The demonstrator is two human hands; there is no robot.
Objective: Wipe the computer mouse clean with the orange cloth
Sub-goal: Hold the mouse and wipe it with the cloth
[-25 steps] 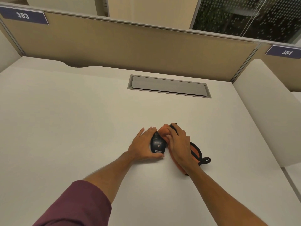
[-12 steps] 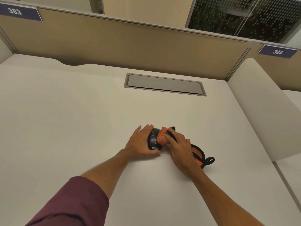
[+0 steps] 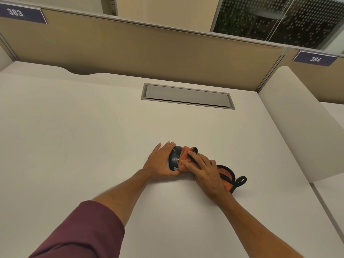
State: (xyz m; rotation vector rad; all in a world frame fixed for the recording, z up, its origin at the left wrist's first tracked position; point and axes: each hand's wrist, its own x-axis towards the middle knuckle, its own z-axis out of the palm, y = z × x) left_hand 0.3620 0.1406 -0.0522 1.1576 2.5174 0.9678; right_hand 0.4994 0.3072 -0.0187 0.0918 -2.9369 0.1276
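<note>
My left hand keeps its grip around the mouse mid-counter; my right hand has slid the cloth farther over its right side, so wiping continues.

A maroon sleeve covers the left upper forearm (pushed up), while the right arm is bare.

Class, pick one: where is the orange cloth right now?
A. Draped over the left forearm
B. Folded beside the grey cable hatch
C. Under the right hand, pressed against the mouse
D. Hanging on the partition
C: the right hand presses the orange cloth against the mouse, which the left hand steadies.
</note>
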